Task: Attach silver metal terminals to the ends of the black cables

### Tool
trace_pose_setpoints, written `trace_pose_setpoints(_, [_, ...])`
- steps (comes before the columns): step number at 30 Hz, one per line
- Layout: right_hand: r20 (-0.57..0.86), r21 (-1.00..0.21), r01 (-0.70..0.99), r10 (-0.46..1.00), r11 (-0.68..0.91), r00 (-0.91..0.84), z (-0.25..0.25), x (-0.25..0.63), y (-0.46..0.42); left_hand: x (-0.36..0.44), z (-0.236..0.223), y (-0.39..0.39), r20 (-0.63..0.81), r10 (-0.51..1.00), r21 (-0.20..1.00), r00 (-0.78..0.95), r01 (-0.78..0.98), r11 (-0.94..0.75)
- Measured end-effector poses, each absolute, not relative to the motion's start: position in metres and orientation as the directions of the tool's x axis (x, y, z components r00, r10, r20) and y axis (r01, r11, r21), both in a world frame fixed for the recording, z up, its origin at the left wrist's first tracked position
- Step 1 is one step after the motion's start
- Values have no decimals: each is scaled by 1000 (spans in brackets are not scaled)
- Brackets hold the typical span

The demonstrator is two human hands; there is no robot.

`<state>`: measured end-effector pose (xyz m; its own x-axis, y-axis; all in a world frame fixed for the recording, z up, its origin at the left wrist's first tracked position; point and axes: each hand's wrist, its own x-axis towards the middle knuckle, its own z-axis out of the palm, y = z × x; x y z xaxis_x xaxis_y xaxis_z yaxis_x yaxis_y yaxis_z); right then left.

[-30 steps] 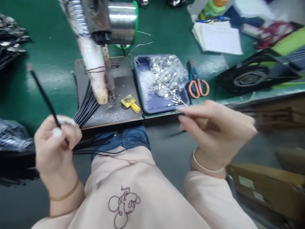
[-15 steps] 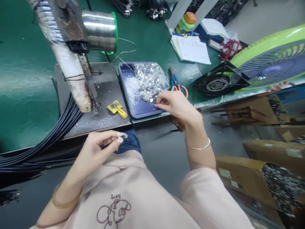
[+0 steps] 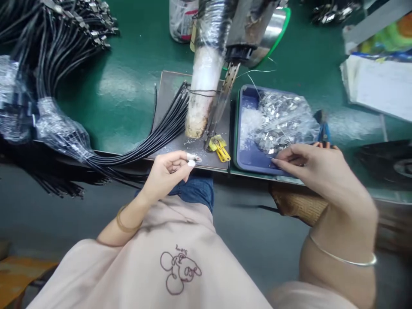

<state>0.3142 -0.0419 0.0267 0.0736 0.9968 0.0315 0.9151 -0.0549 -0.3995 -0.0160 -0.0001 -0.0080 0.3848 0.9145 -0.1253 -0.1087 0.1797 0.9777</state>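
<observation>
My left hand (image 3: 167,171) hovers at the front edge of the dark metal plate (image 3: 167,90). Its taped fingertips are pinched together, and what they hold is too small to make out. A fan of black cables (image 3: 154,137) lies across the plate just left of it. My right hand (image 3: 315,167) rests at the front rim of the blue tray (image 3: 241,159), thumb and forefinger pinched on something tiny. A clear bag of small metal clips (image 3: 283,120) fills the tray. The wrapped soldering iron (image 3: 202,94) hangs over the plate between my hands.
A yellow clip (image 3: 219,148) lies on the plate by the iron's tip. A solder spool (image 3: 277,25) stands behind. Scissors (image 3: 323,128) lie right of the tray, and papers (image 3: 380,86) at far right. Cable bundles (image 3: 64,25) and a plastic-wrapped bundle (image 3: 58,128) crowd the left.
My left hand let go of the single black cable and came in to the plate's front edge. My right hand reached into the tray and stays there. The view swung left.
</observation>
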Motion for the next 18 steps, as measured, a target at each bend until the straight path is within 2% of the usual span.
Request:
trace_pose_setpoints(3, [102, -381, 924, 991, -40, 84, 30, 304, -42, -17, -8, 0, -170, 878, 952, 448, -157, 264])
trace_pose_setpoints(7, [333, -341, 939, 927, -52, 172, 30, 289, -52, -17, -5, 0, -210, 845, 937, 491, -145, 317])
trace_pose_setpoints(9, [531, -435, 900, 803, -17, 271, 30, 270, -61, -16, -4, 1, -216, 837, 935, 502, -140, 325])
trace_pose_setpoints(10, [583, -543, 838, 743, 55, 329, 29, 256, -65, -15, -4, 1, -216, 834, 934, 507, -142, 328])
trace_pose_setpoints(12, [528, -719, 684, 736, 123, 424, 25, 225, -71, -13, -3, 1, -209, 829, 933, 518, -149, 327])
trace_pose_setpoints(13, [533, -751, 642, 718, 156, 448, 22, 209, -72, -12, -3, 1, -204, 827, 933, 524, -151, 326])
trace_pose_setpoints(18, [673, -672, 632, 673, 386, 305, 0, 158, -62, -9, -4, 1, -182, 823, 933, 539, -170, 317])
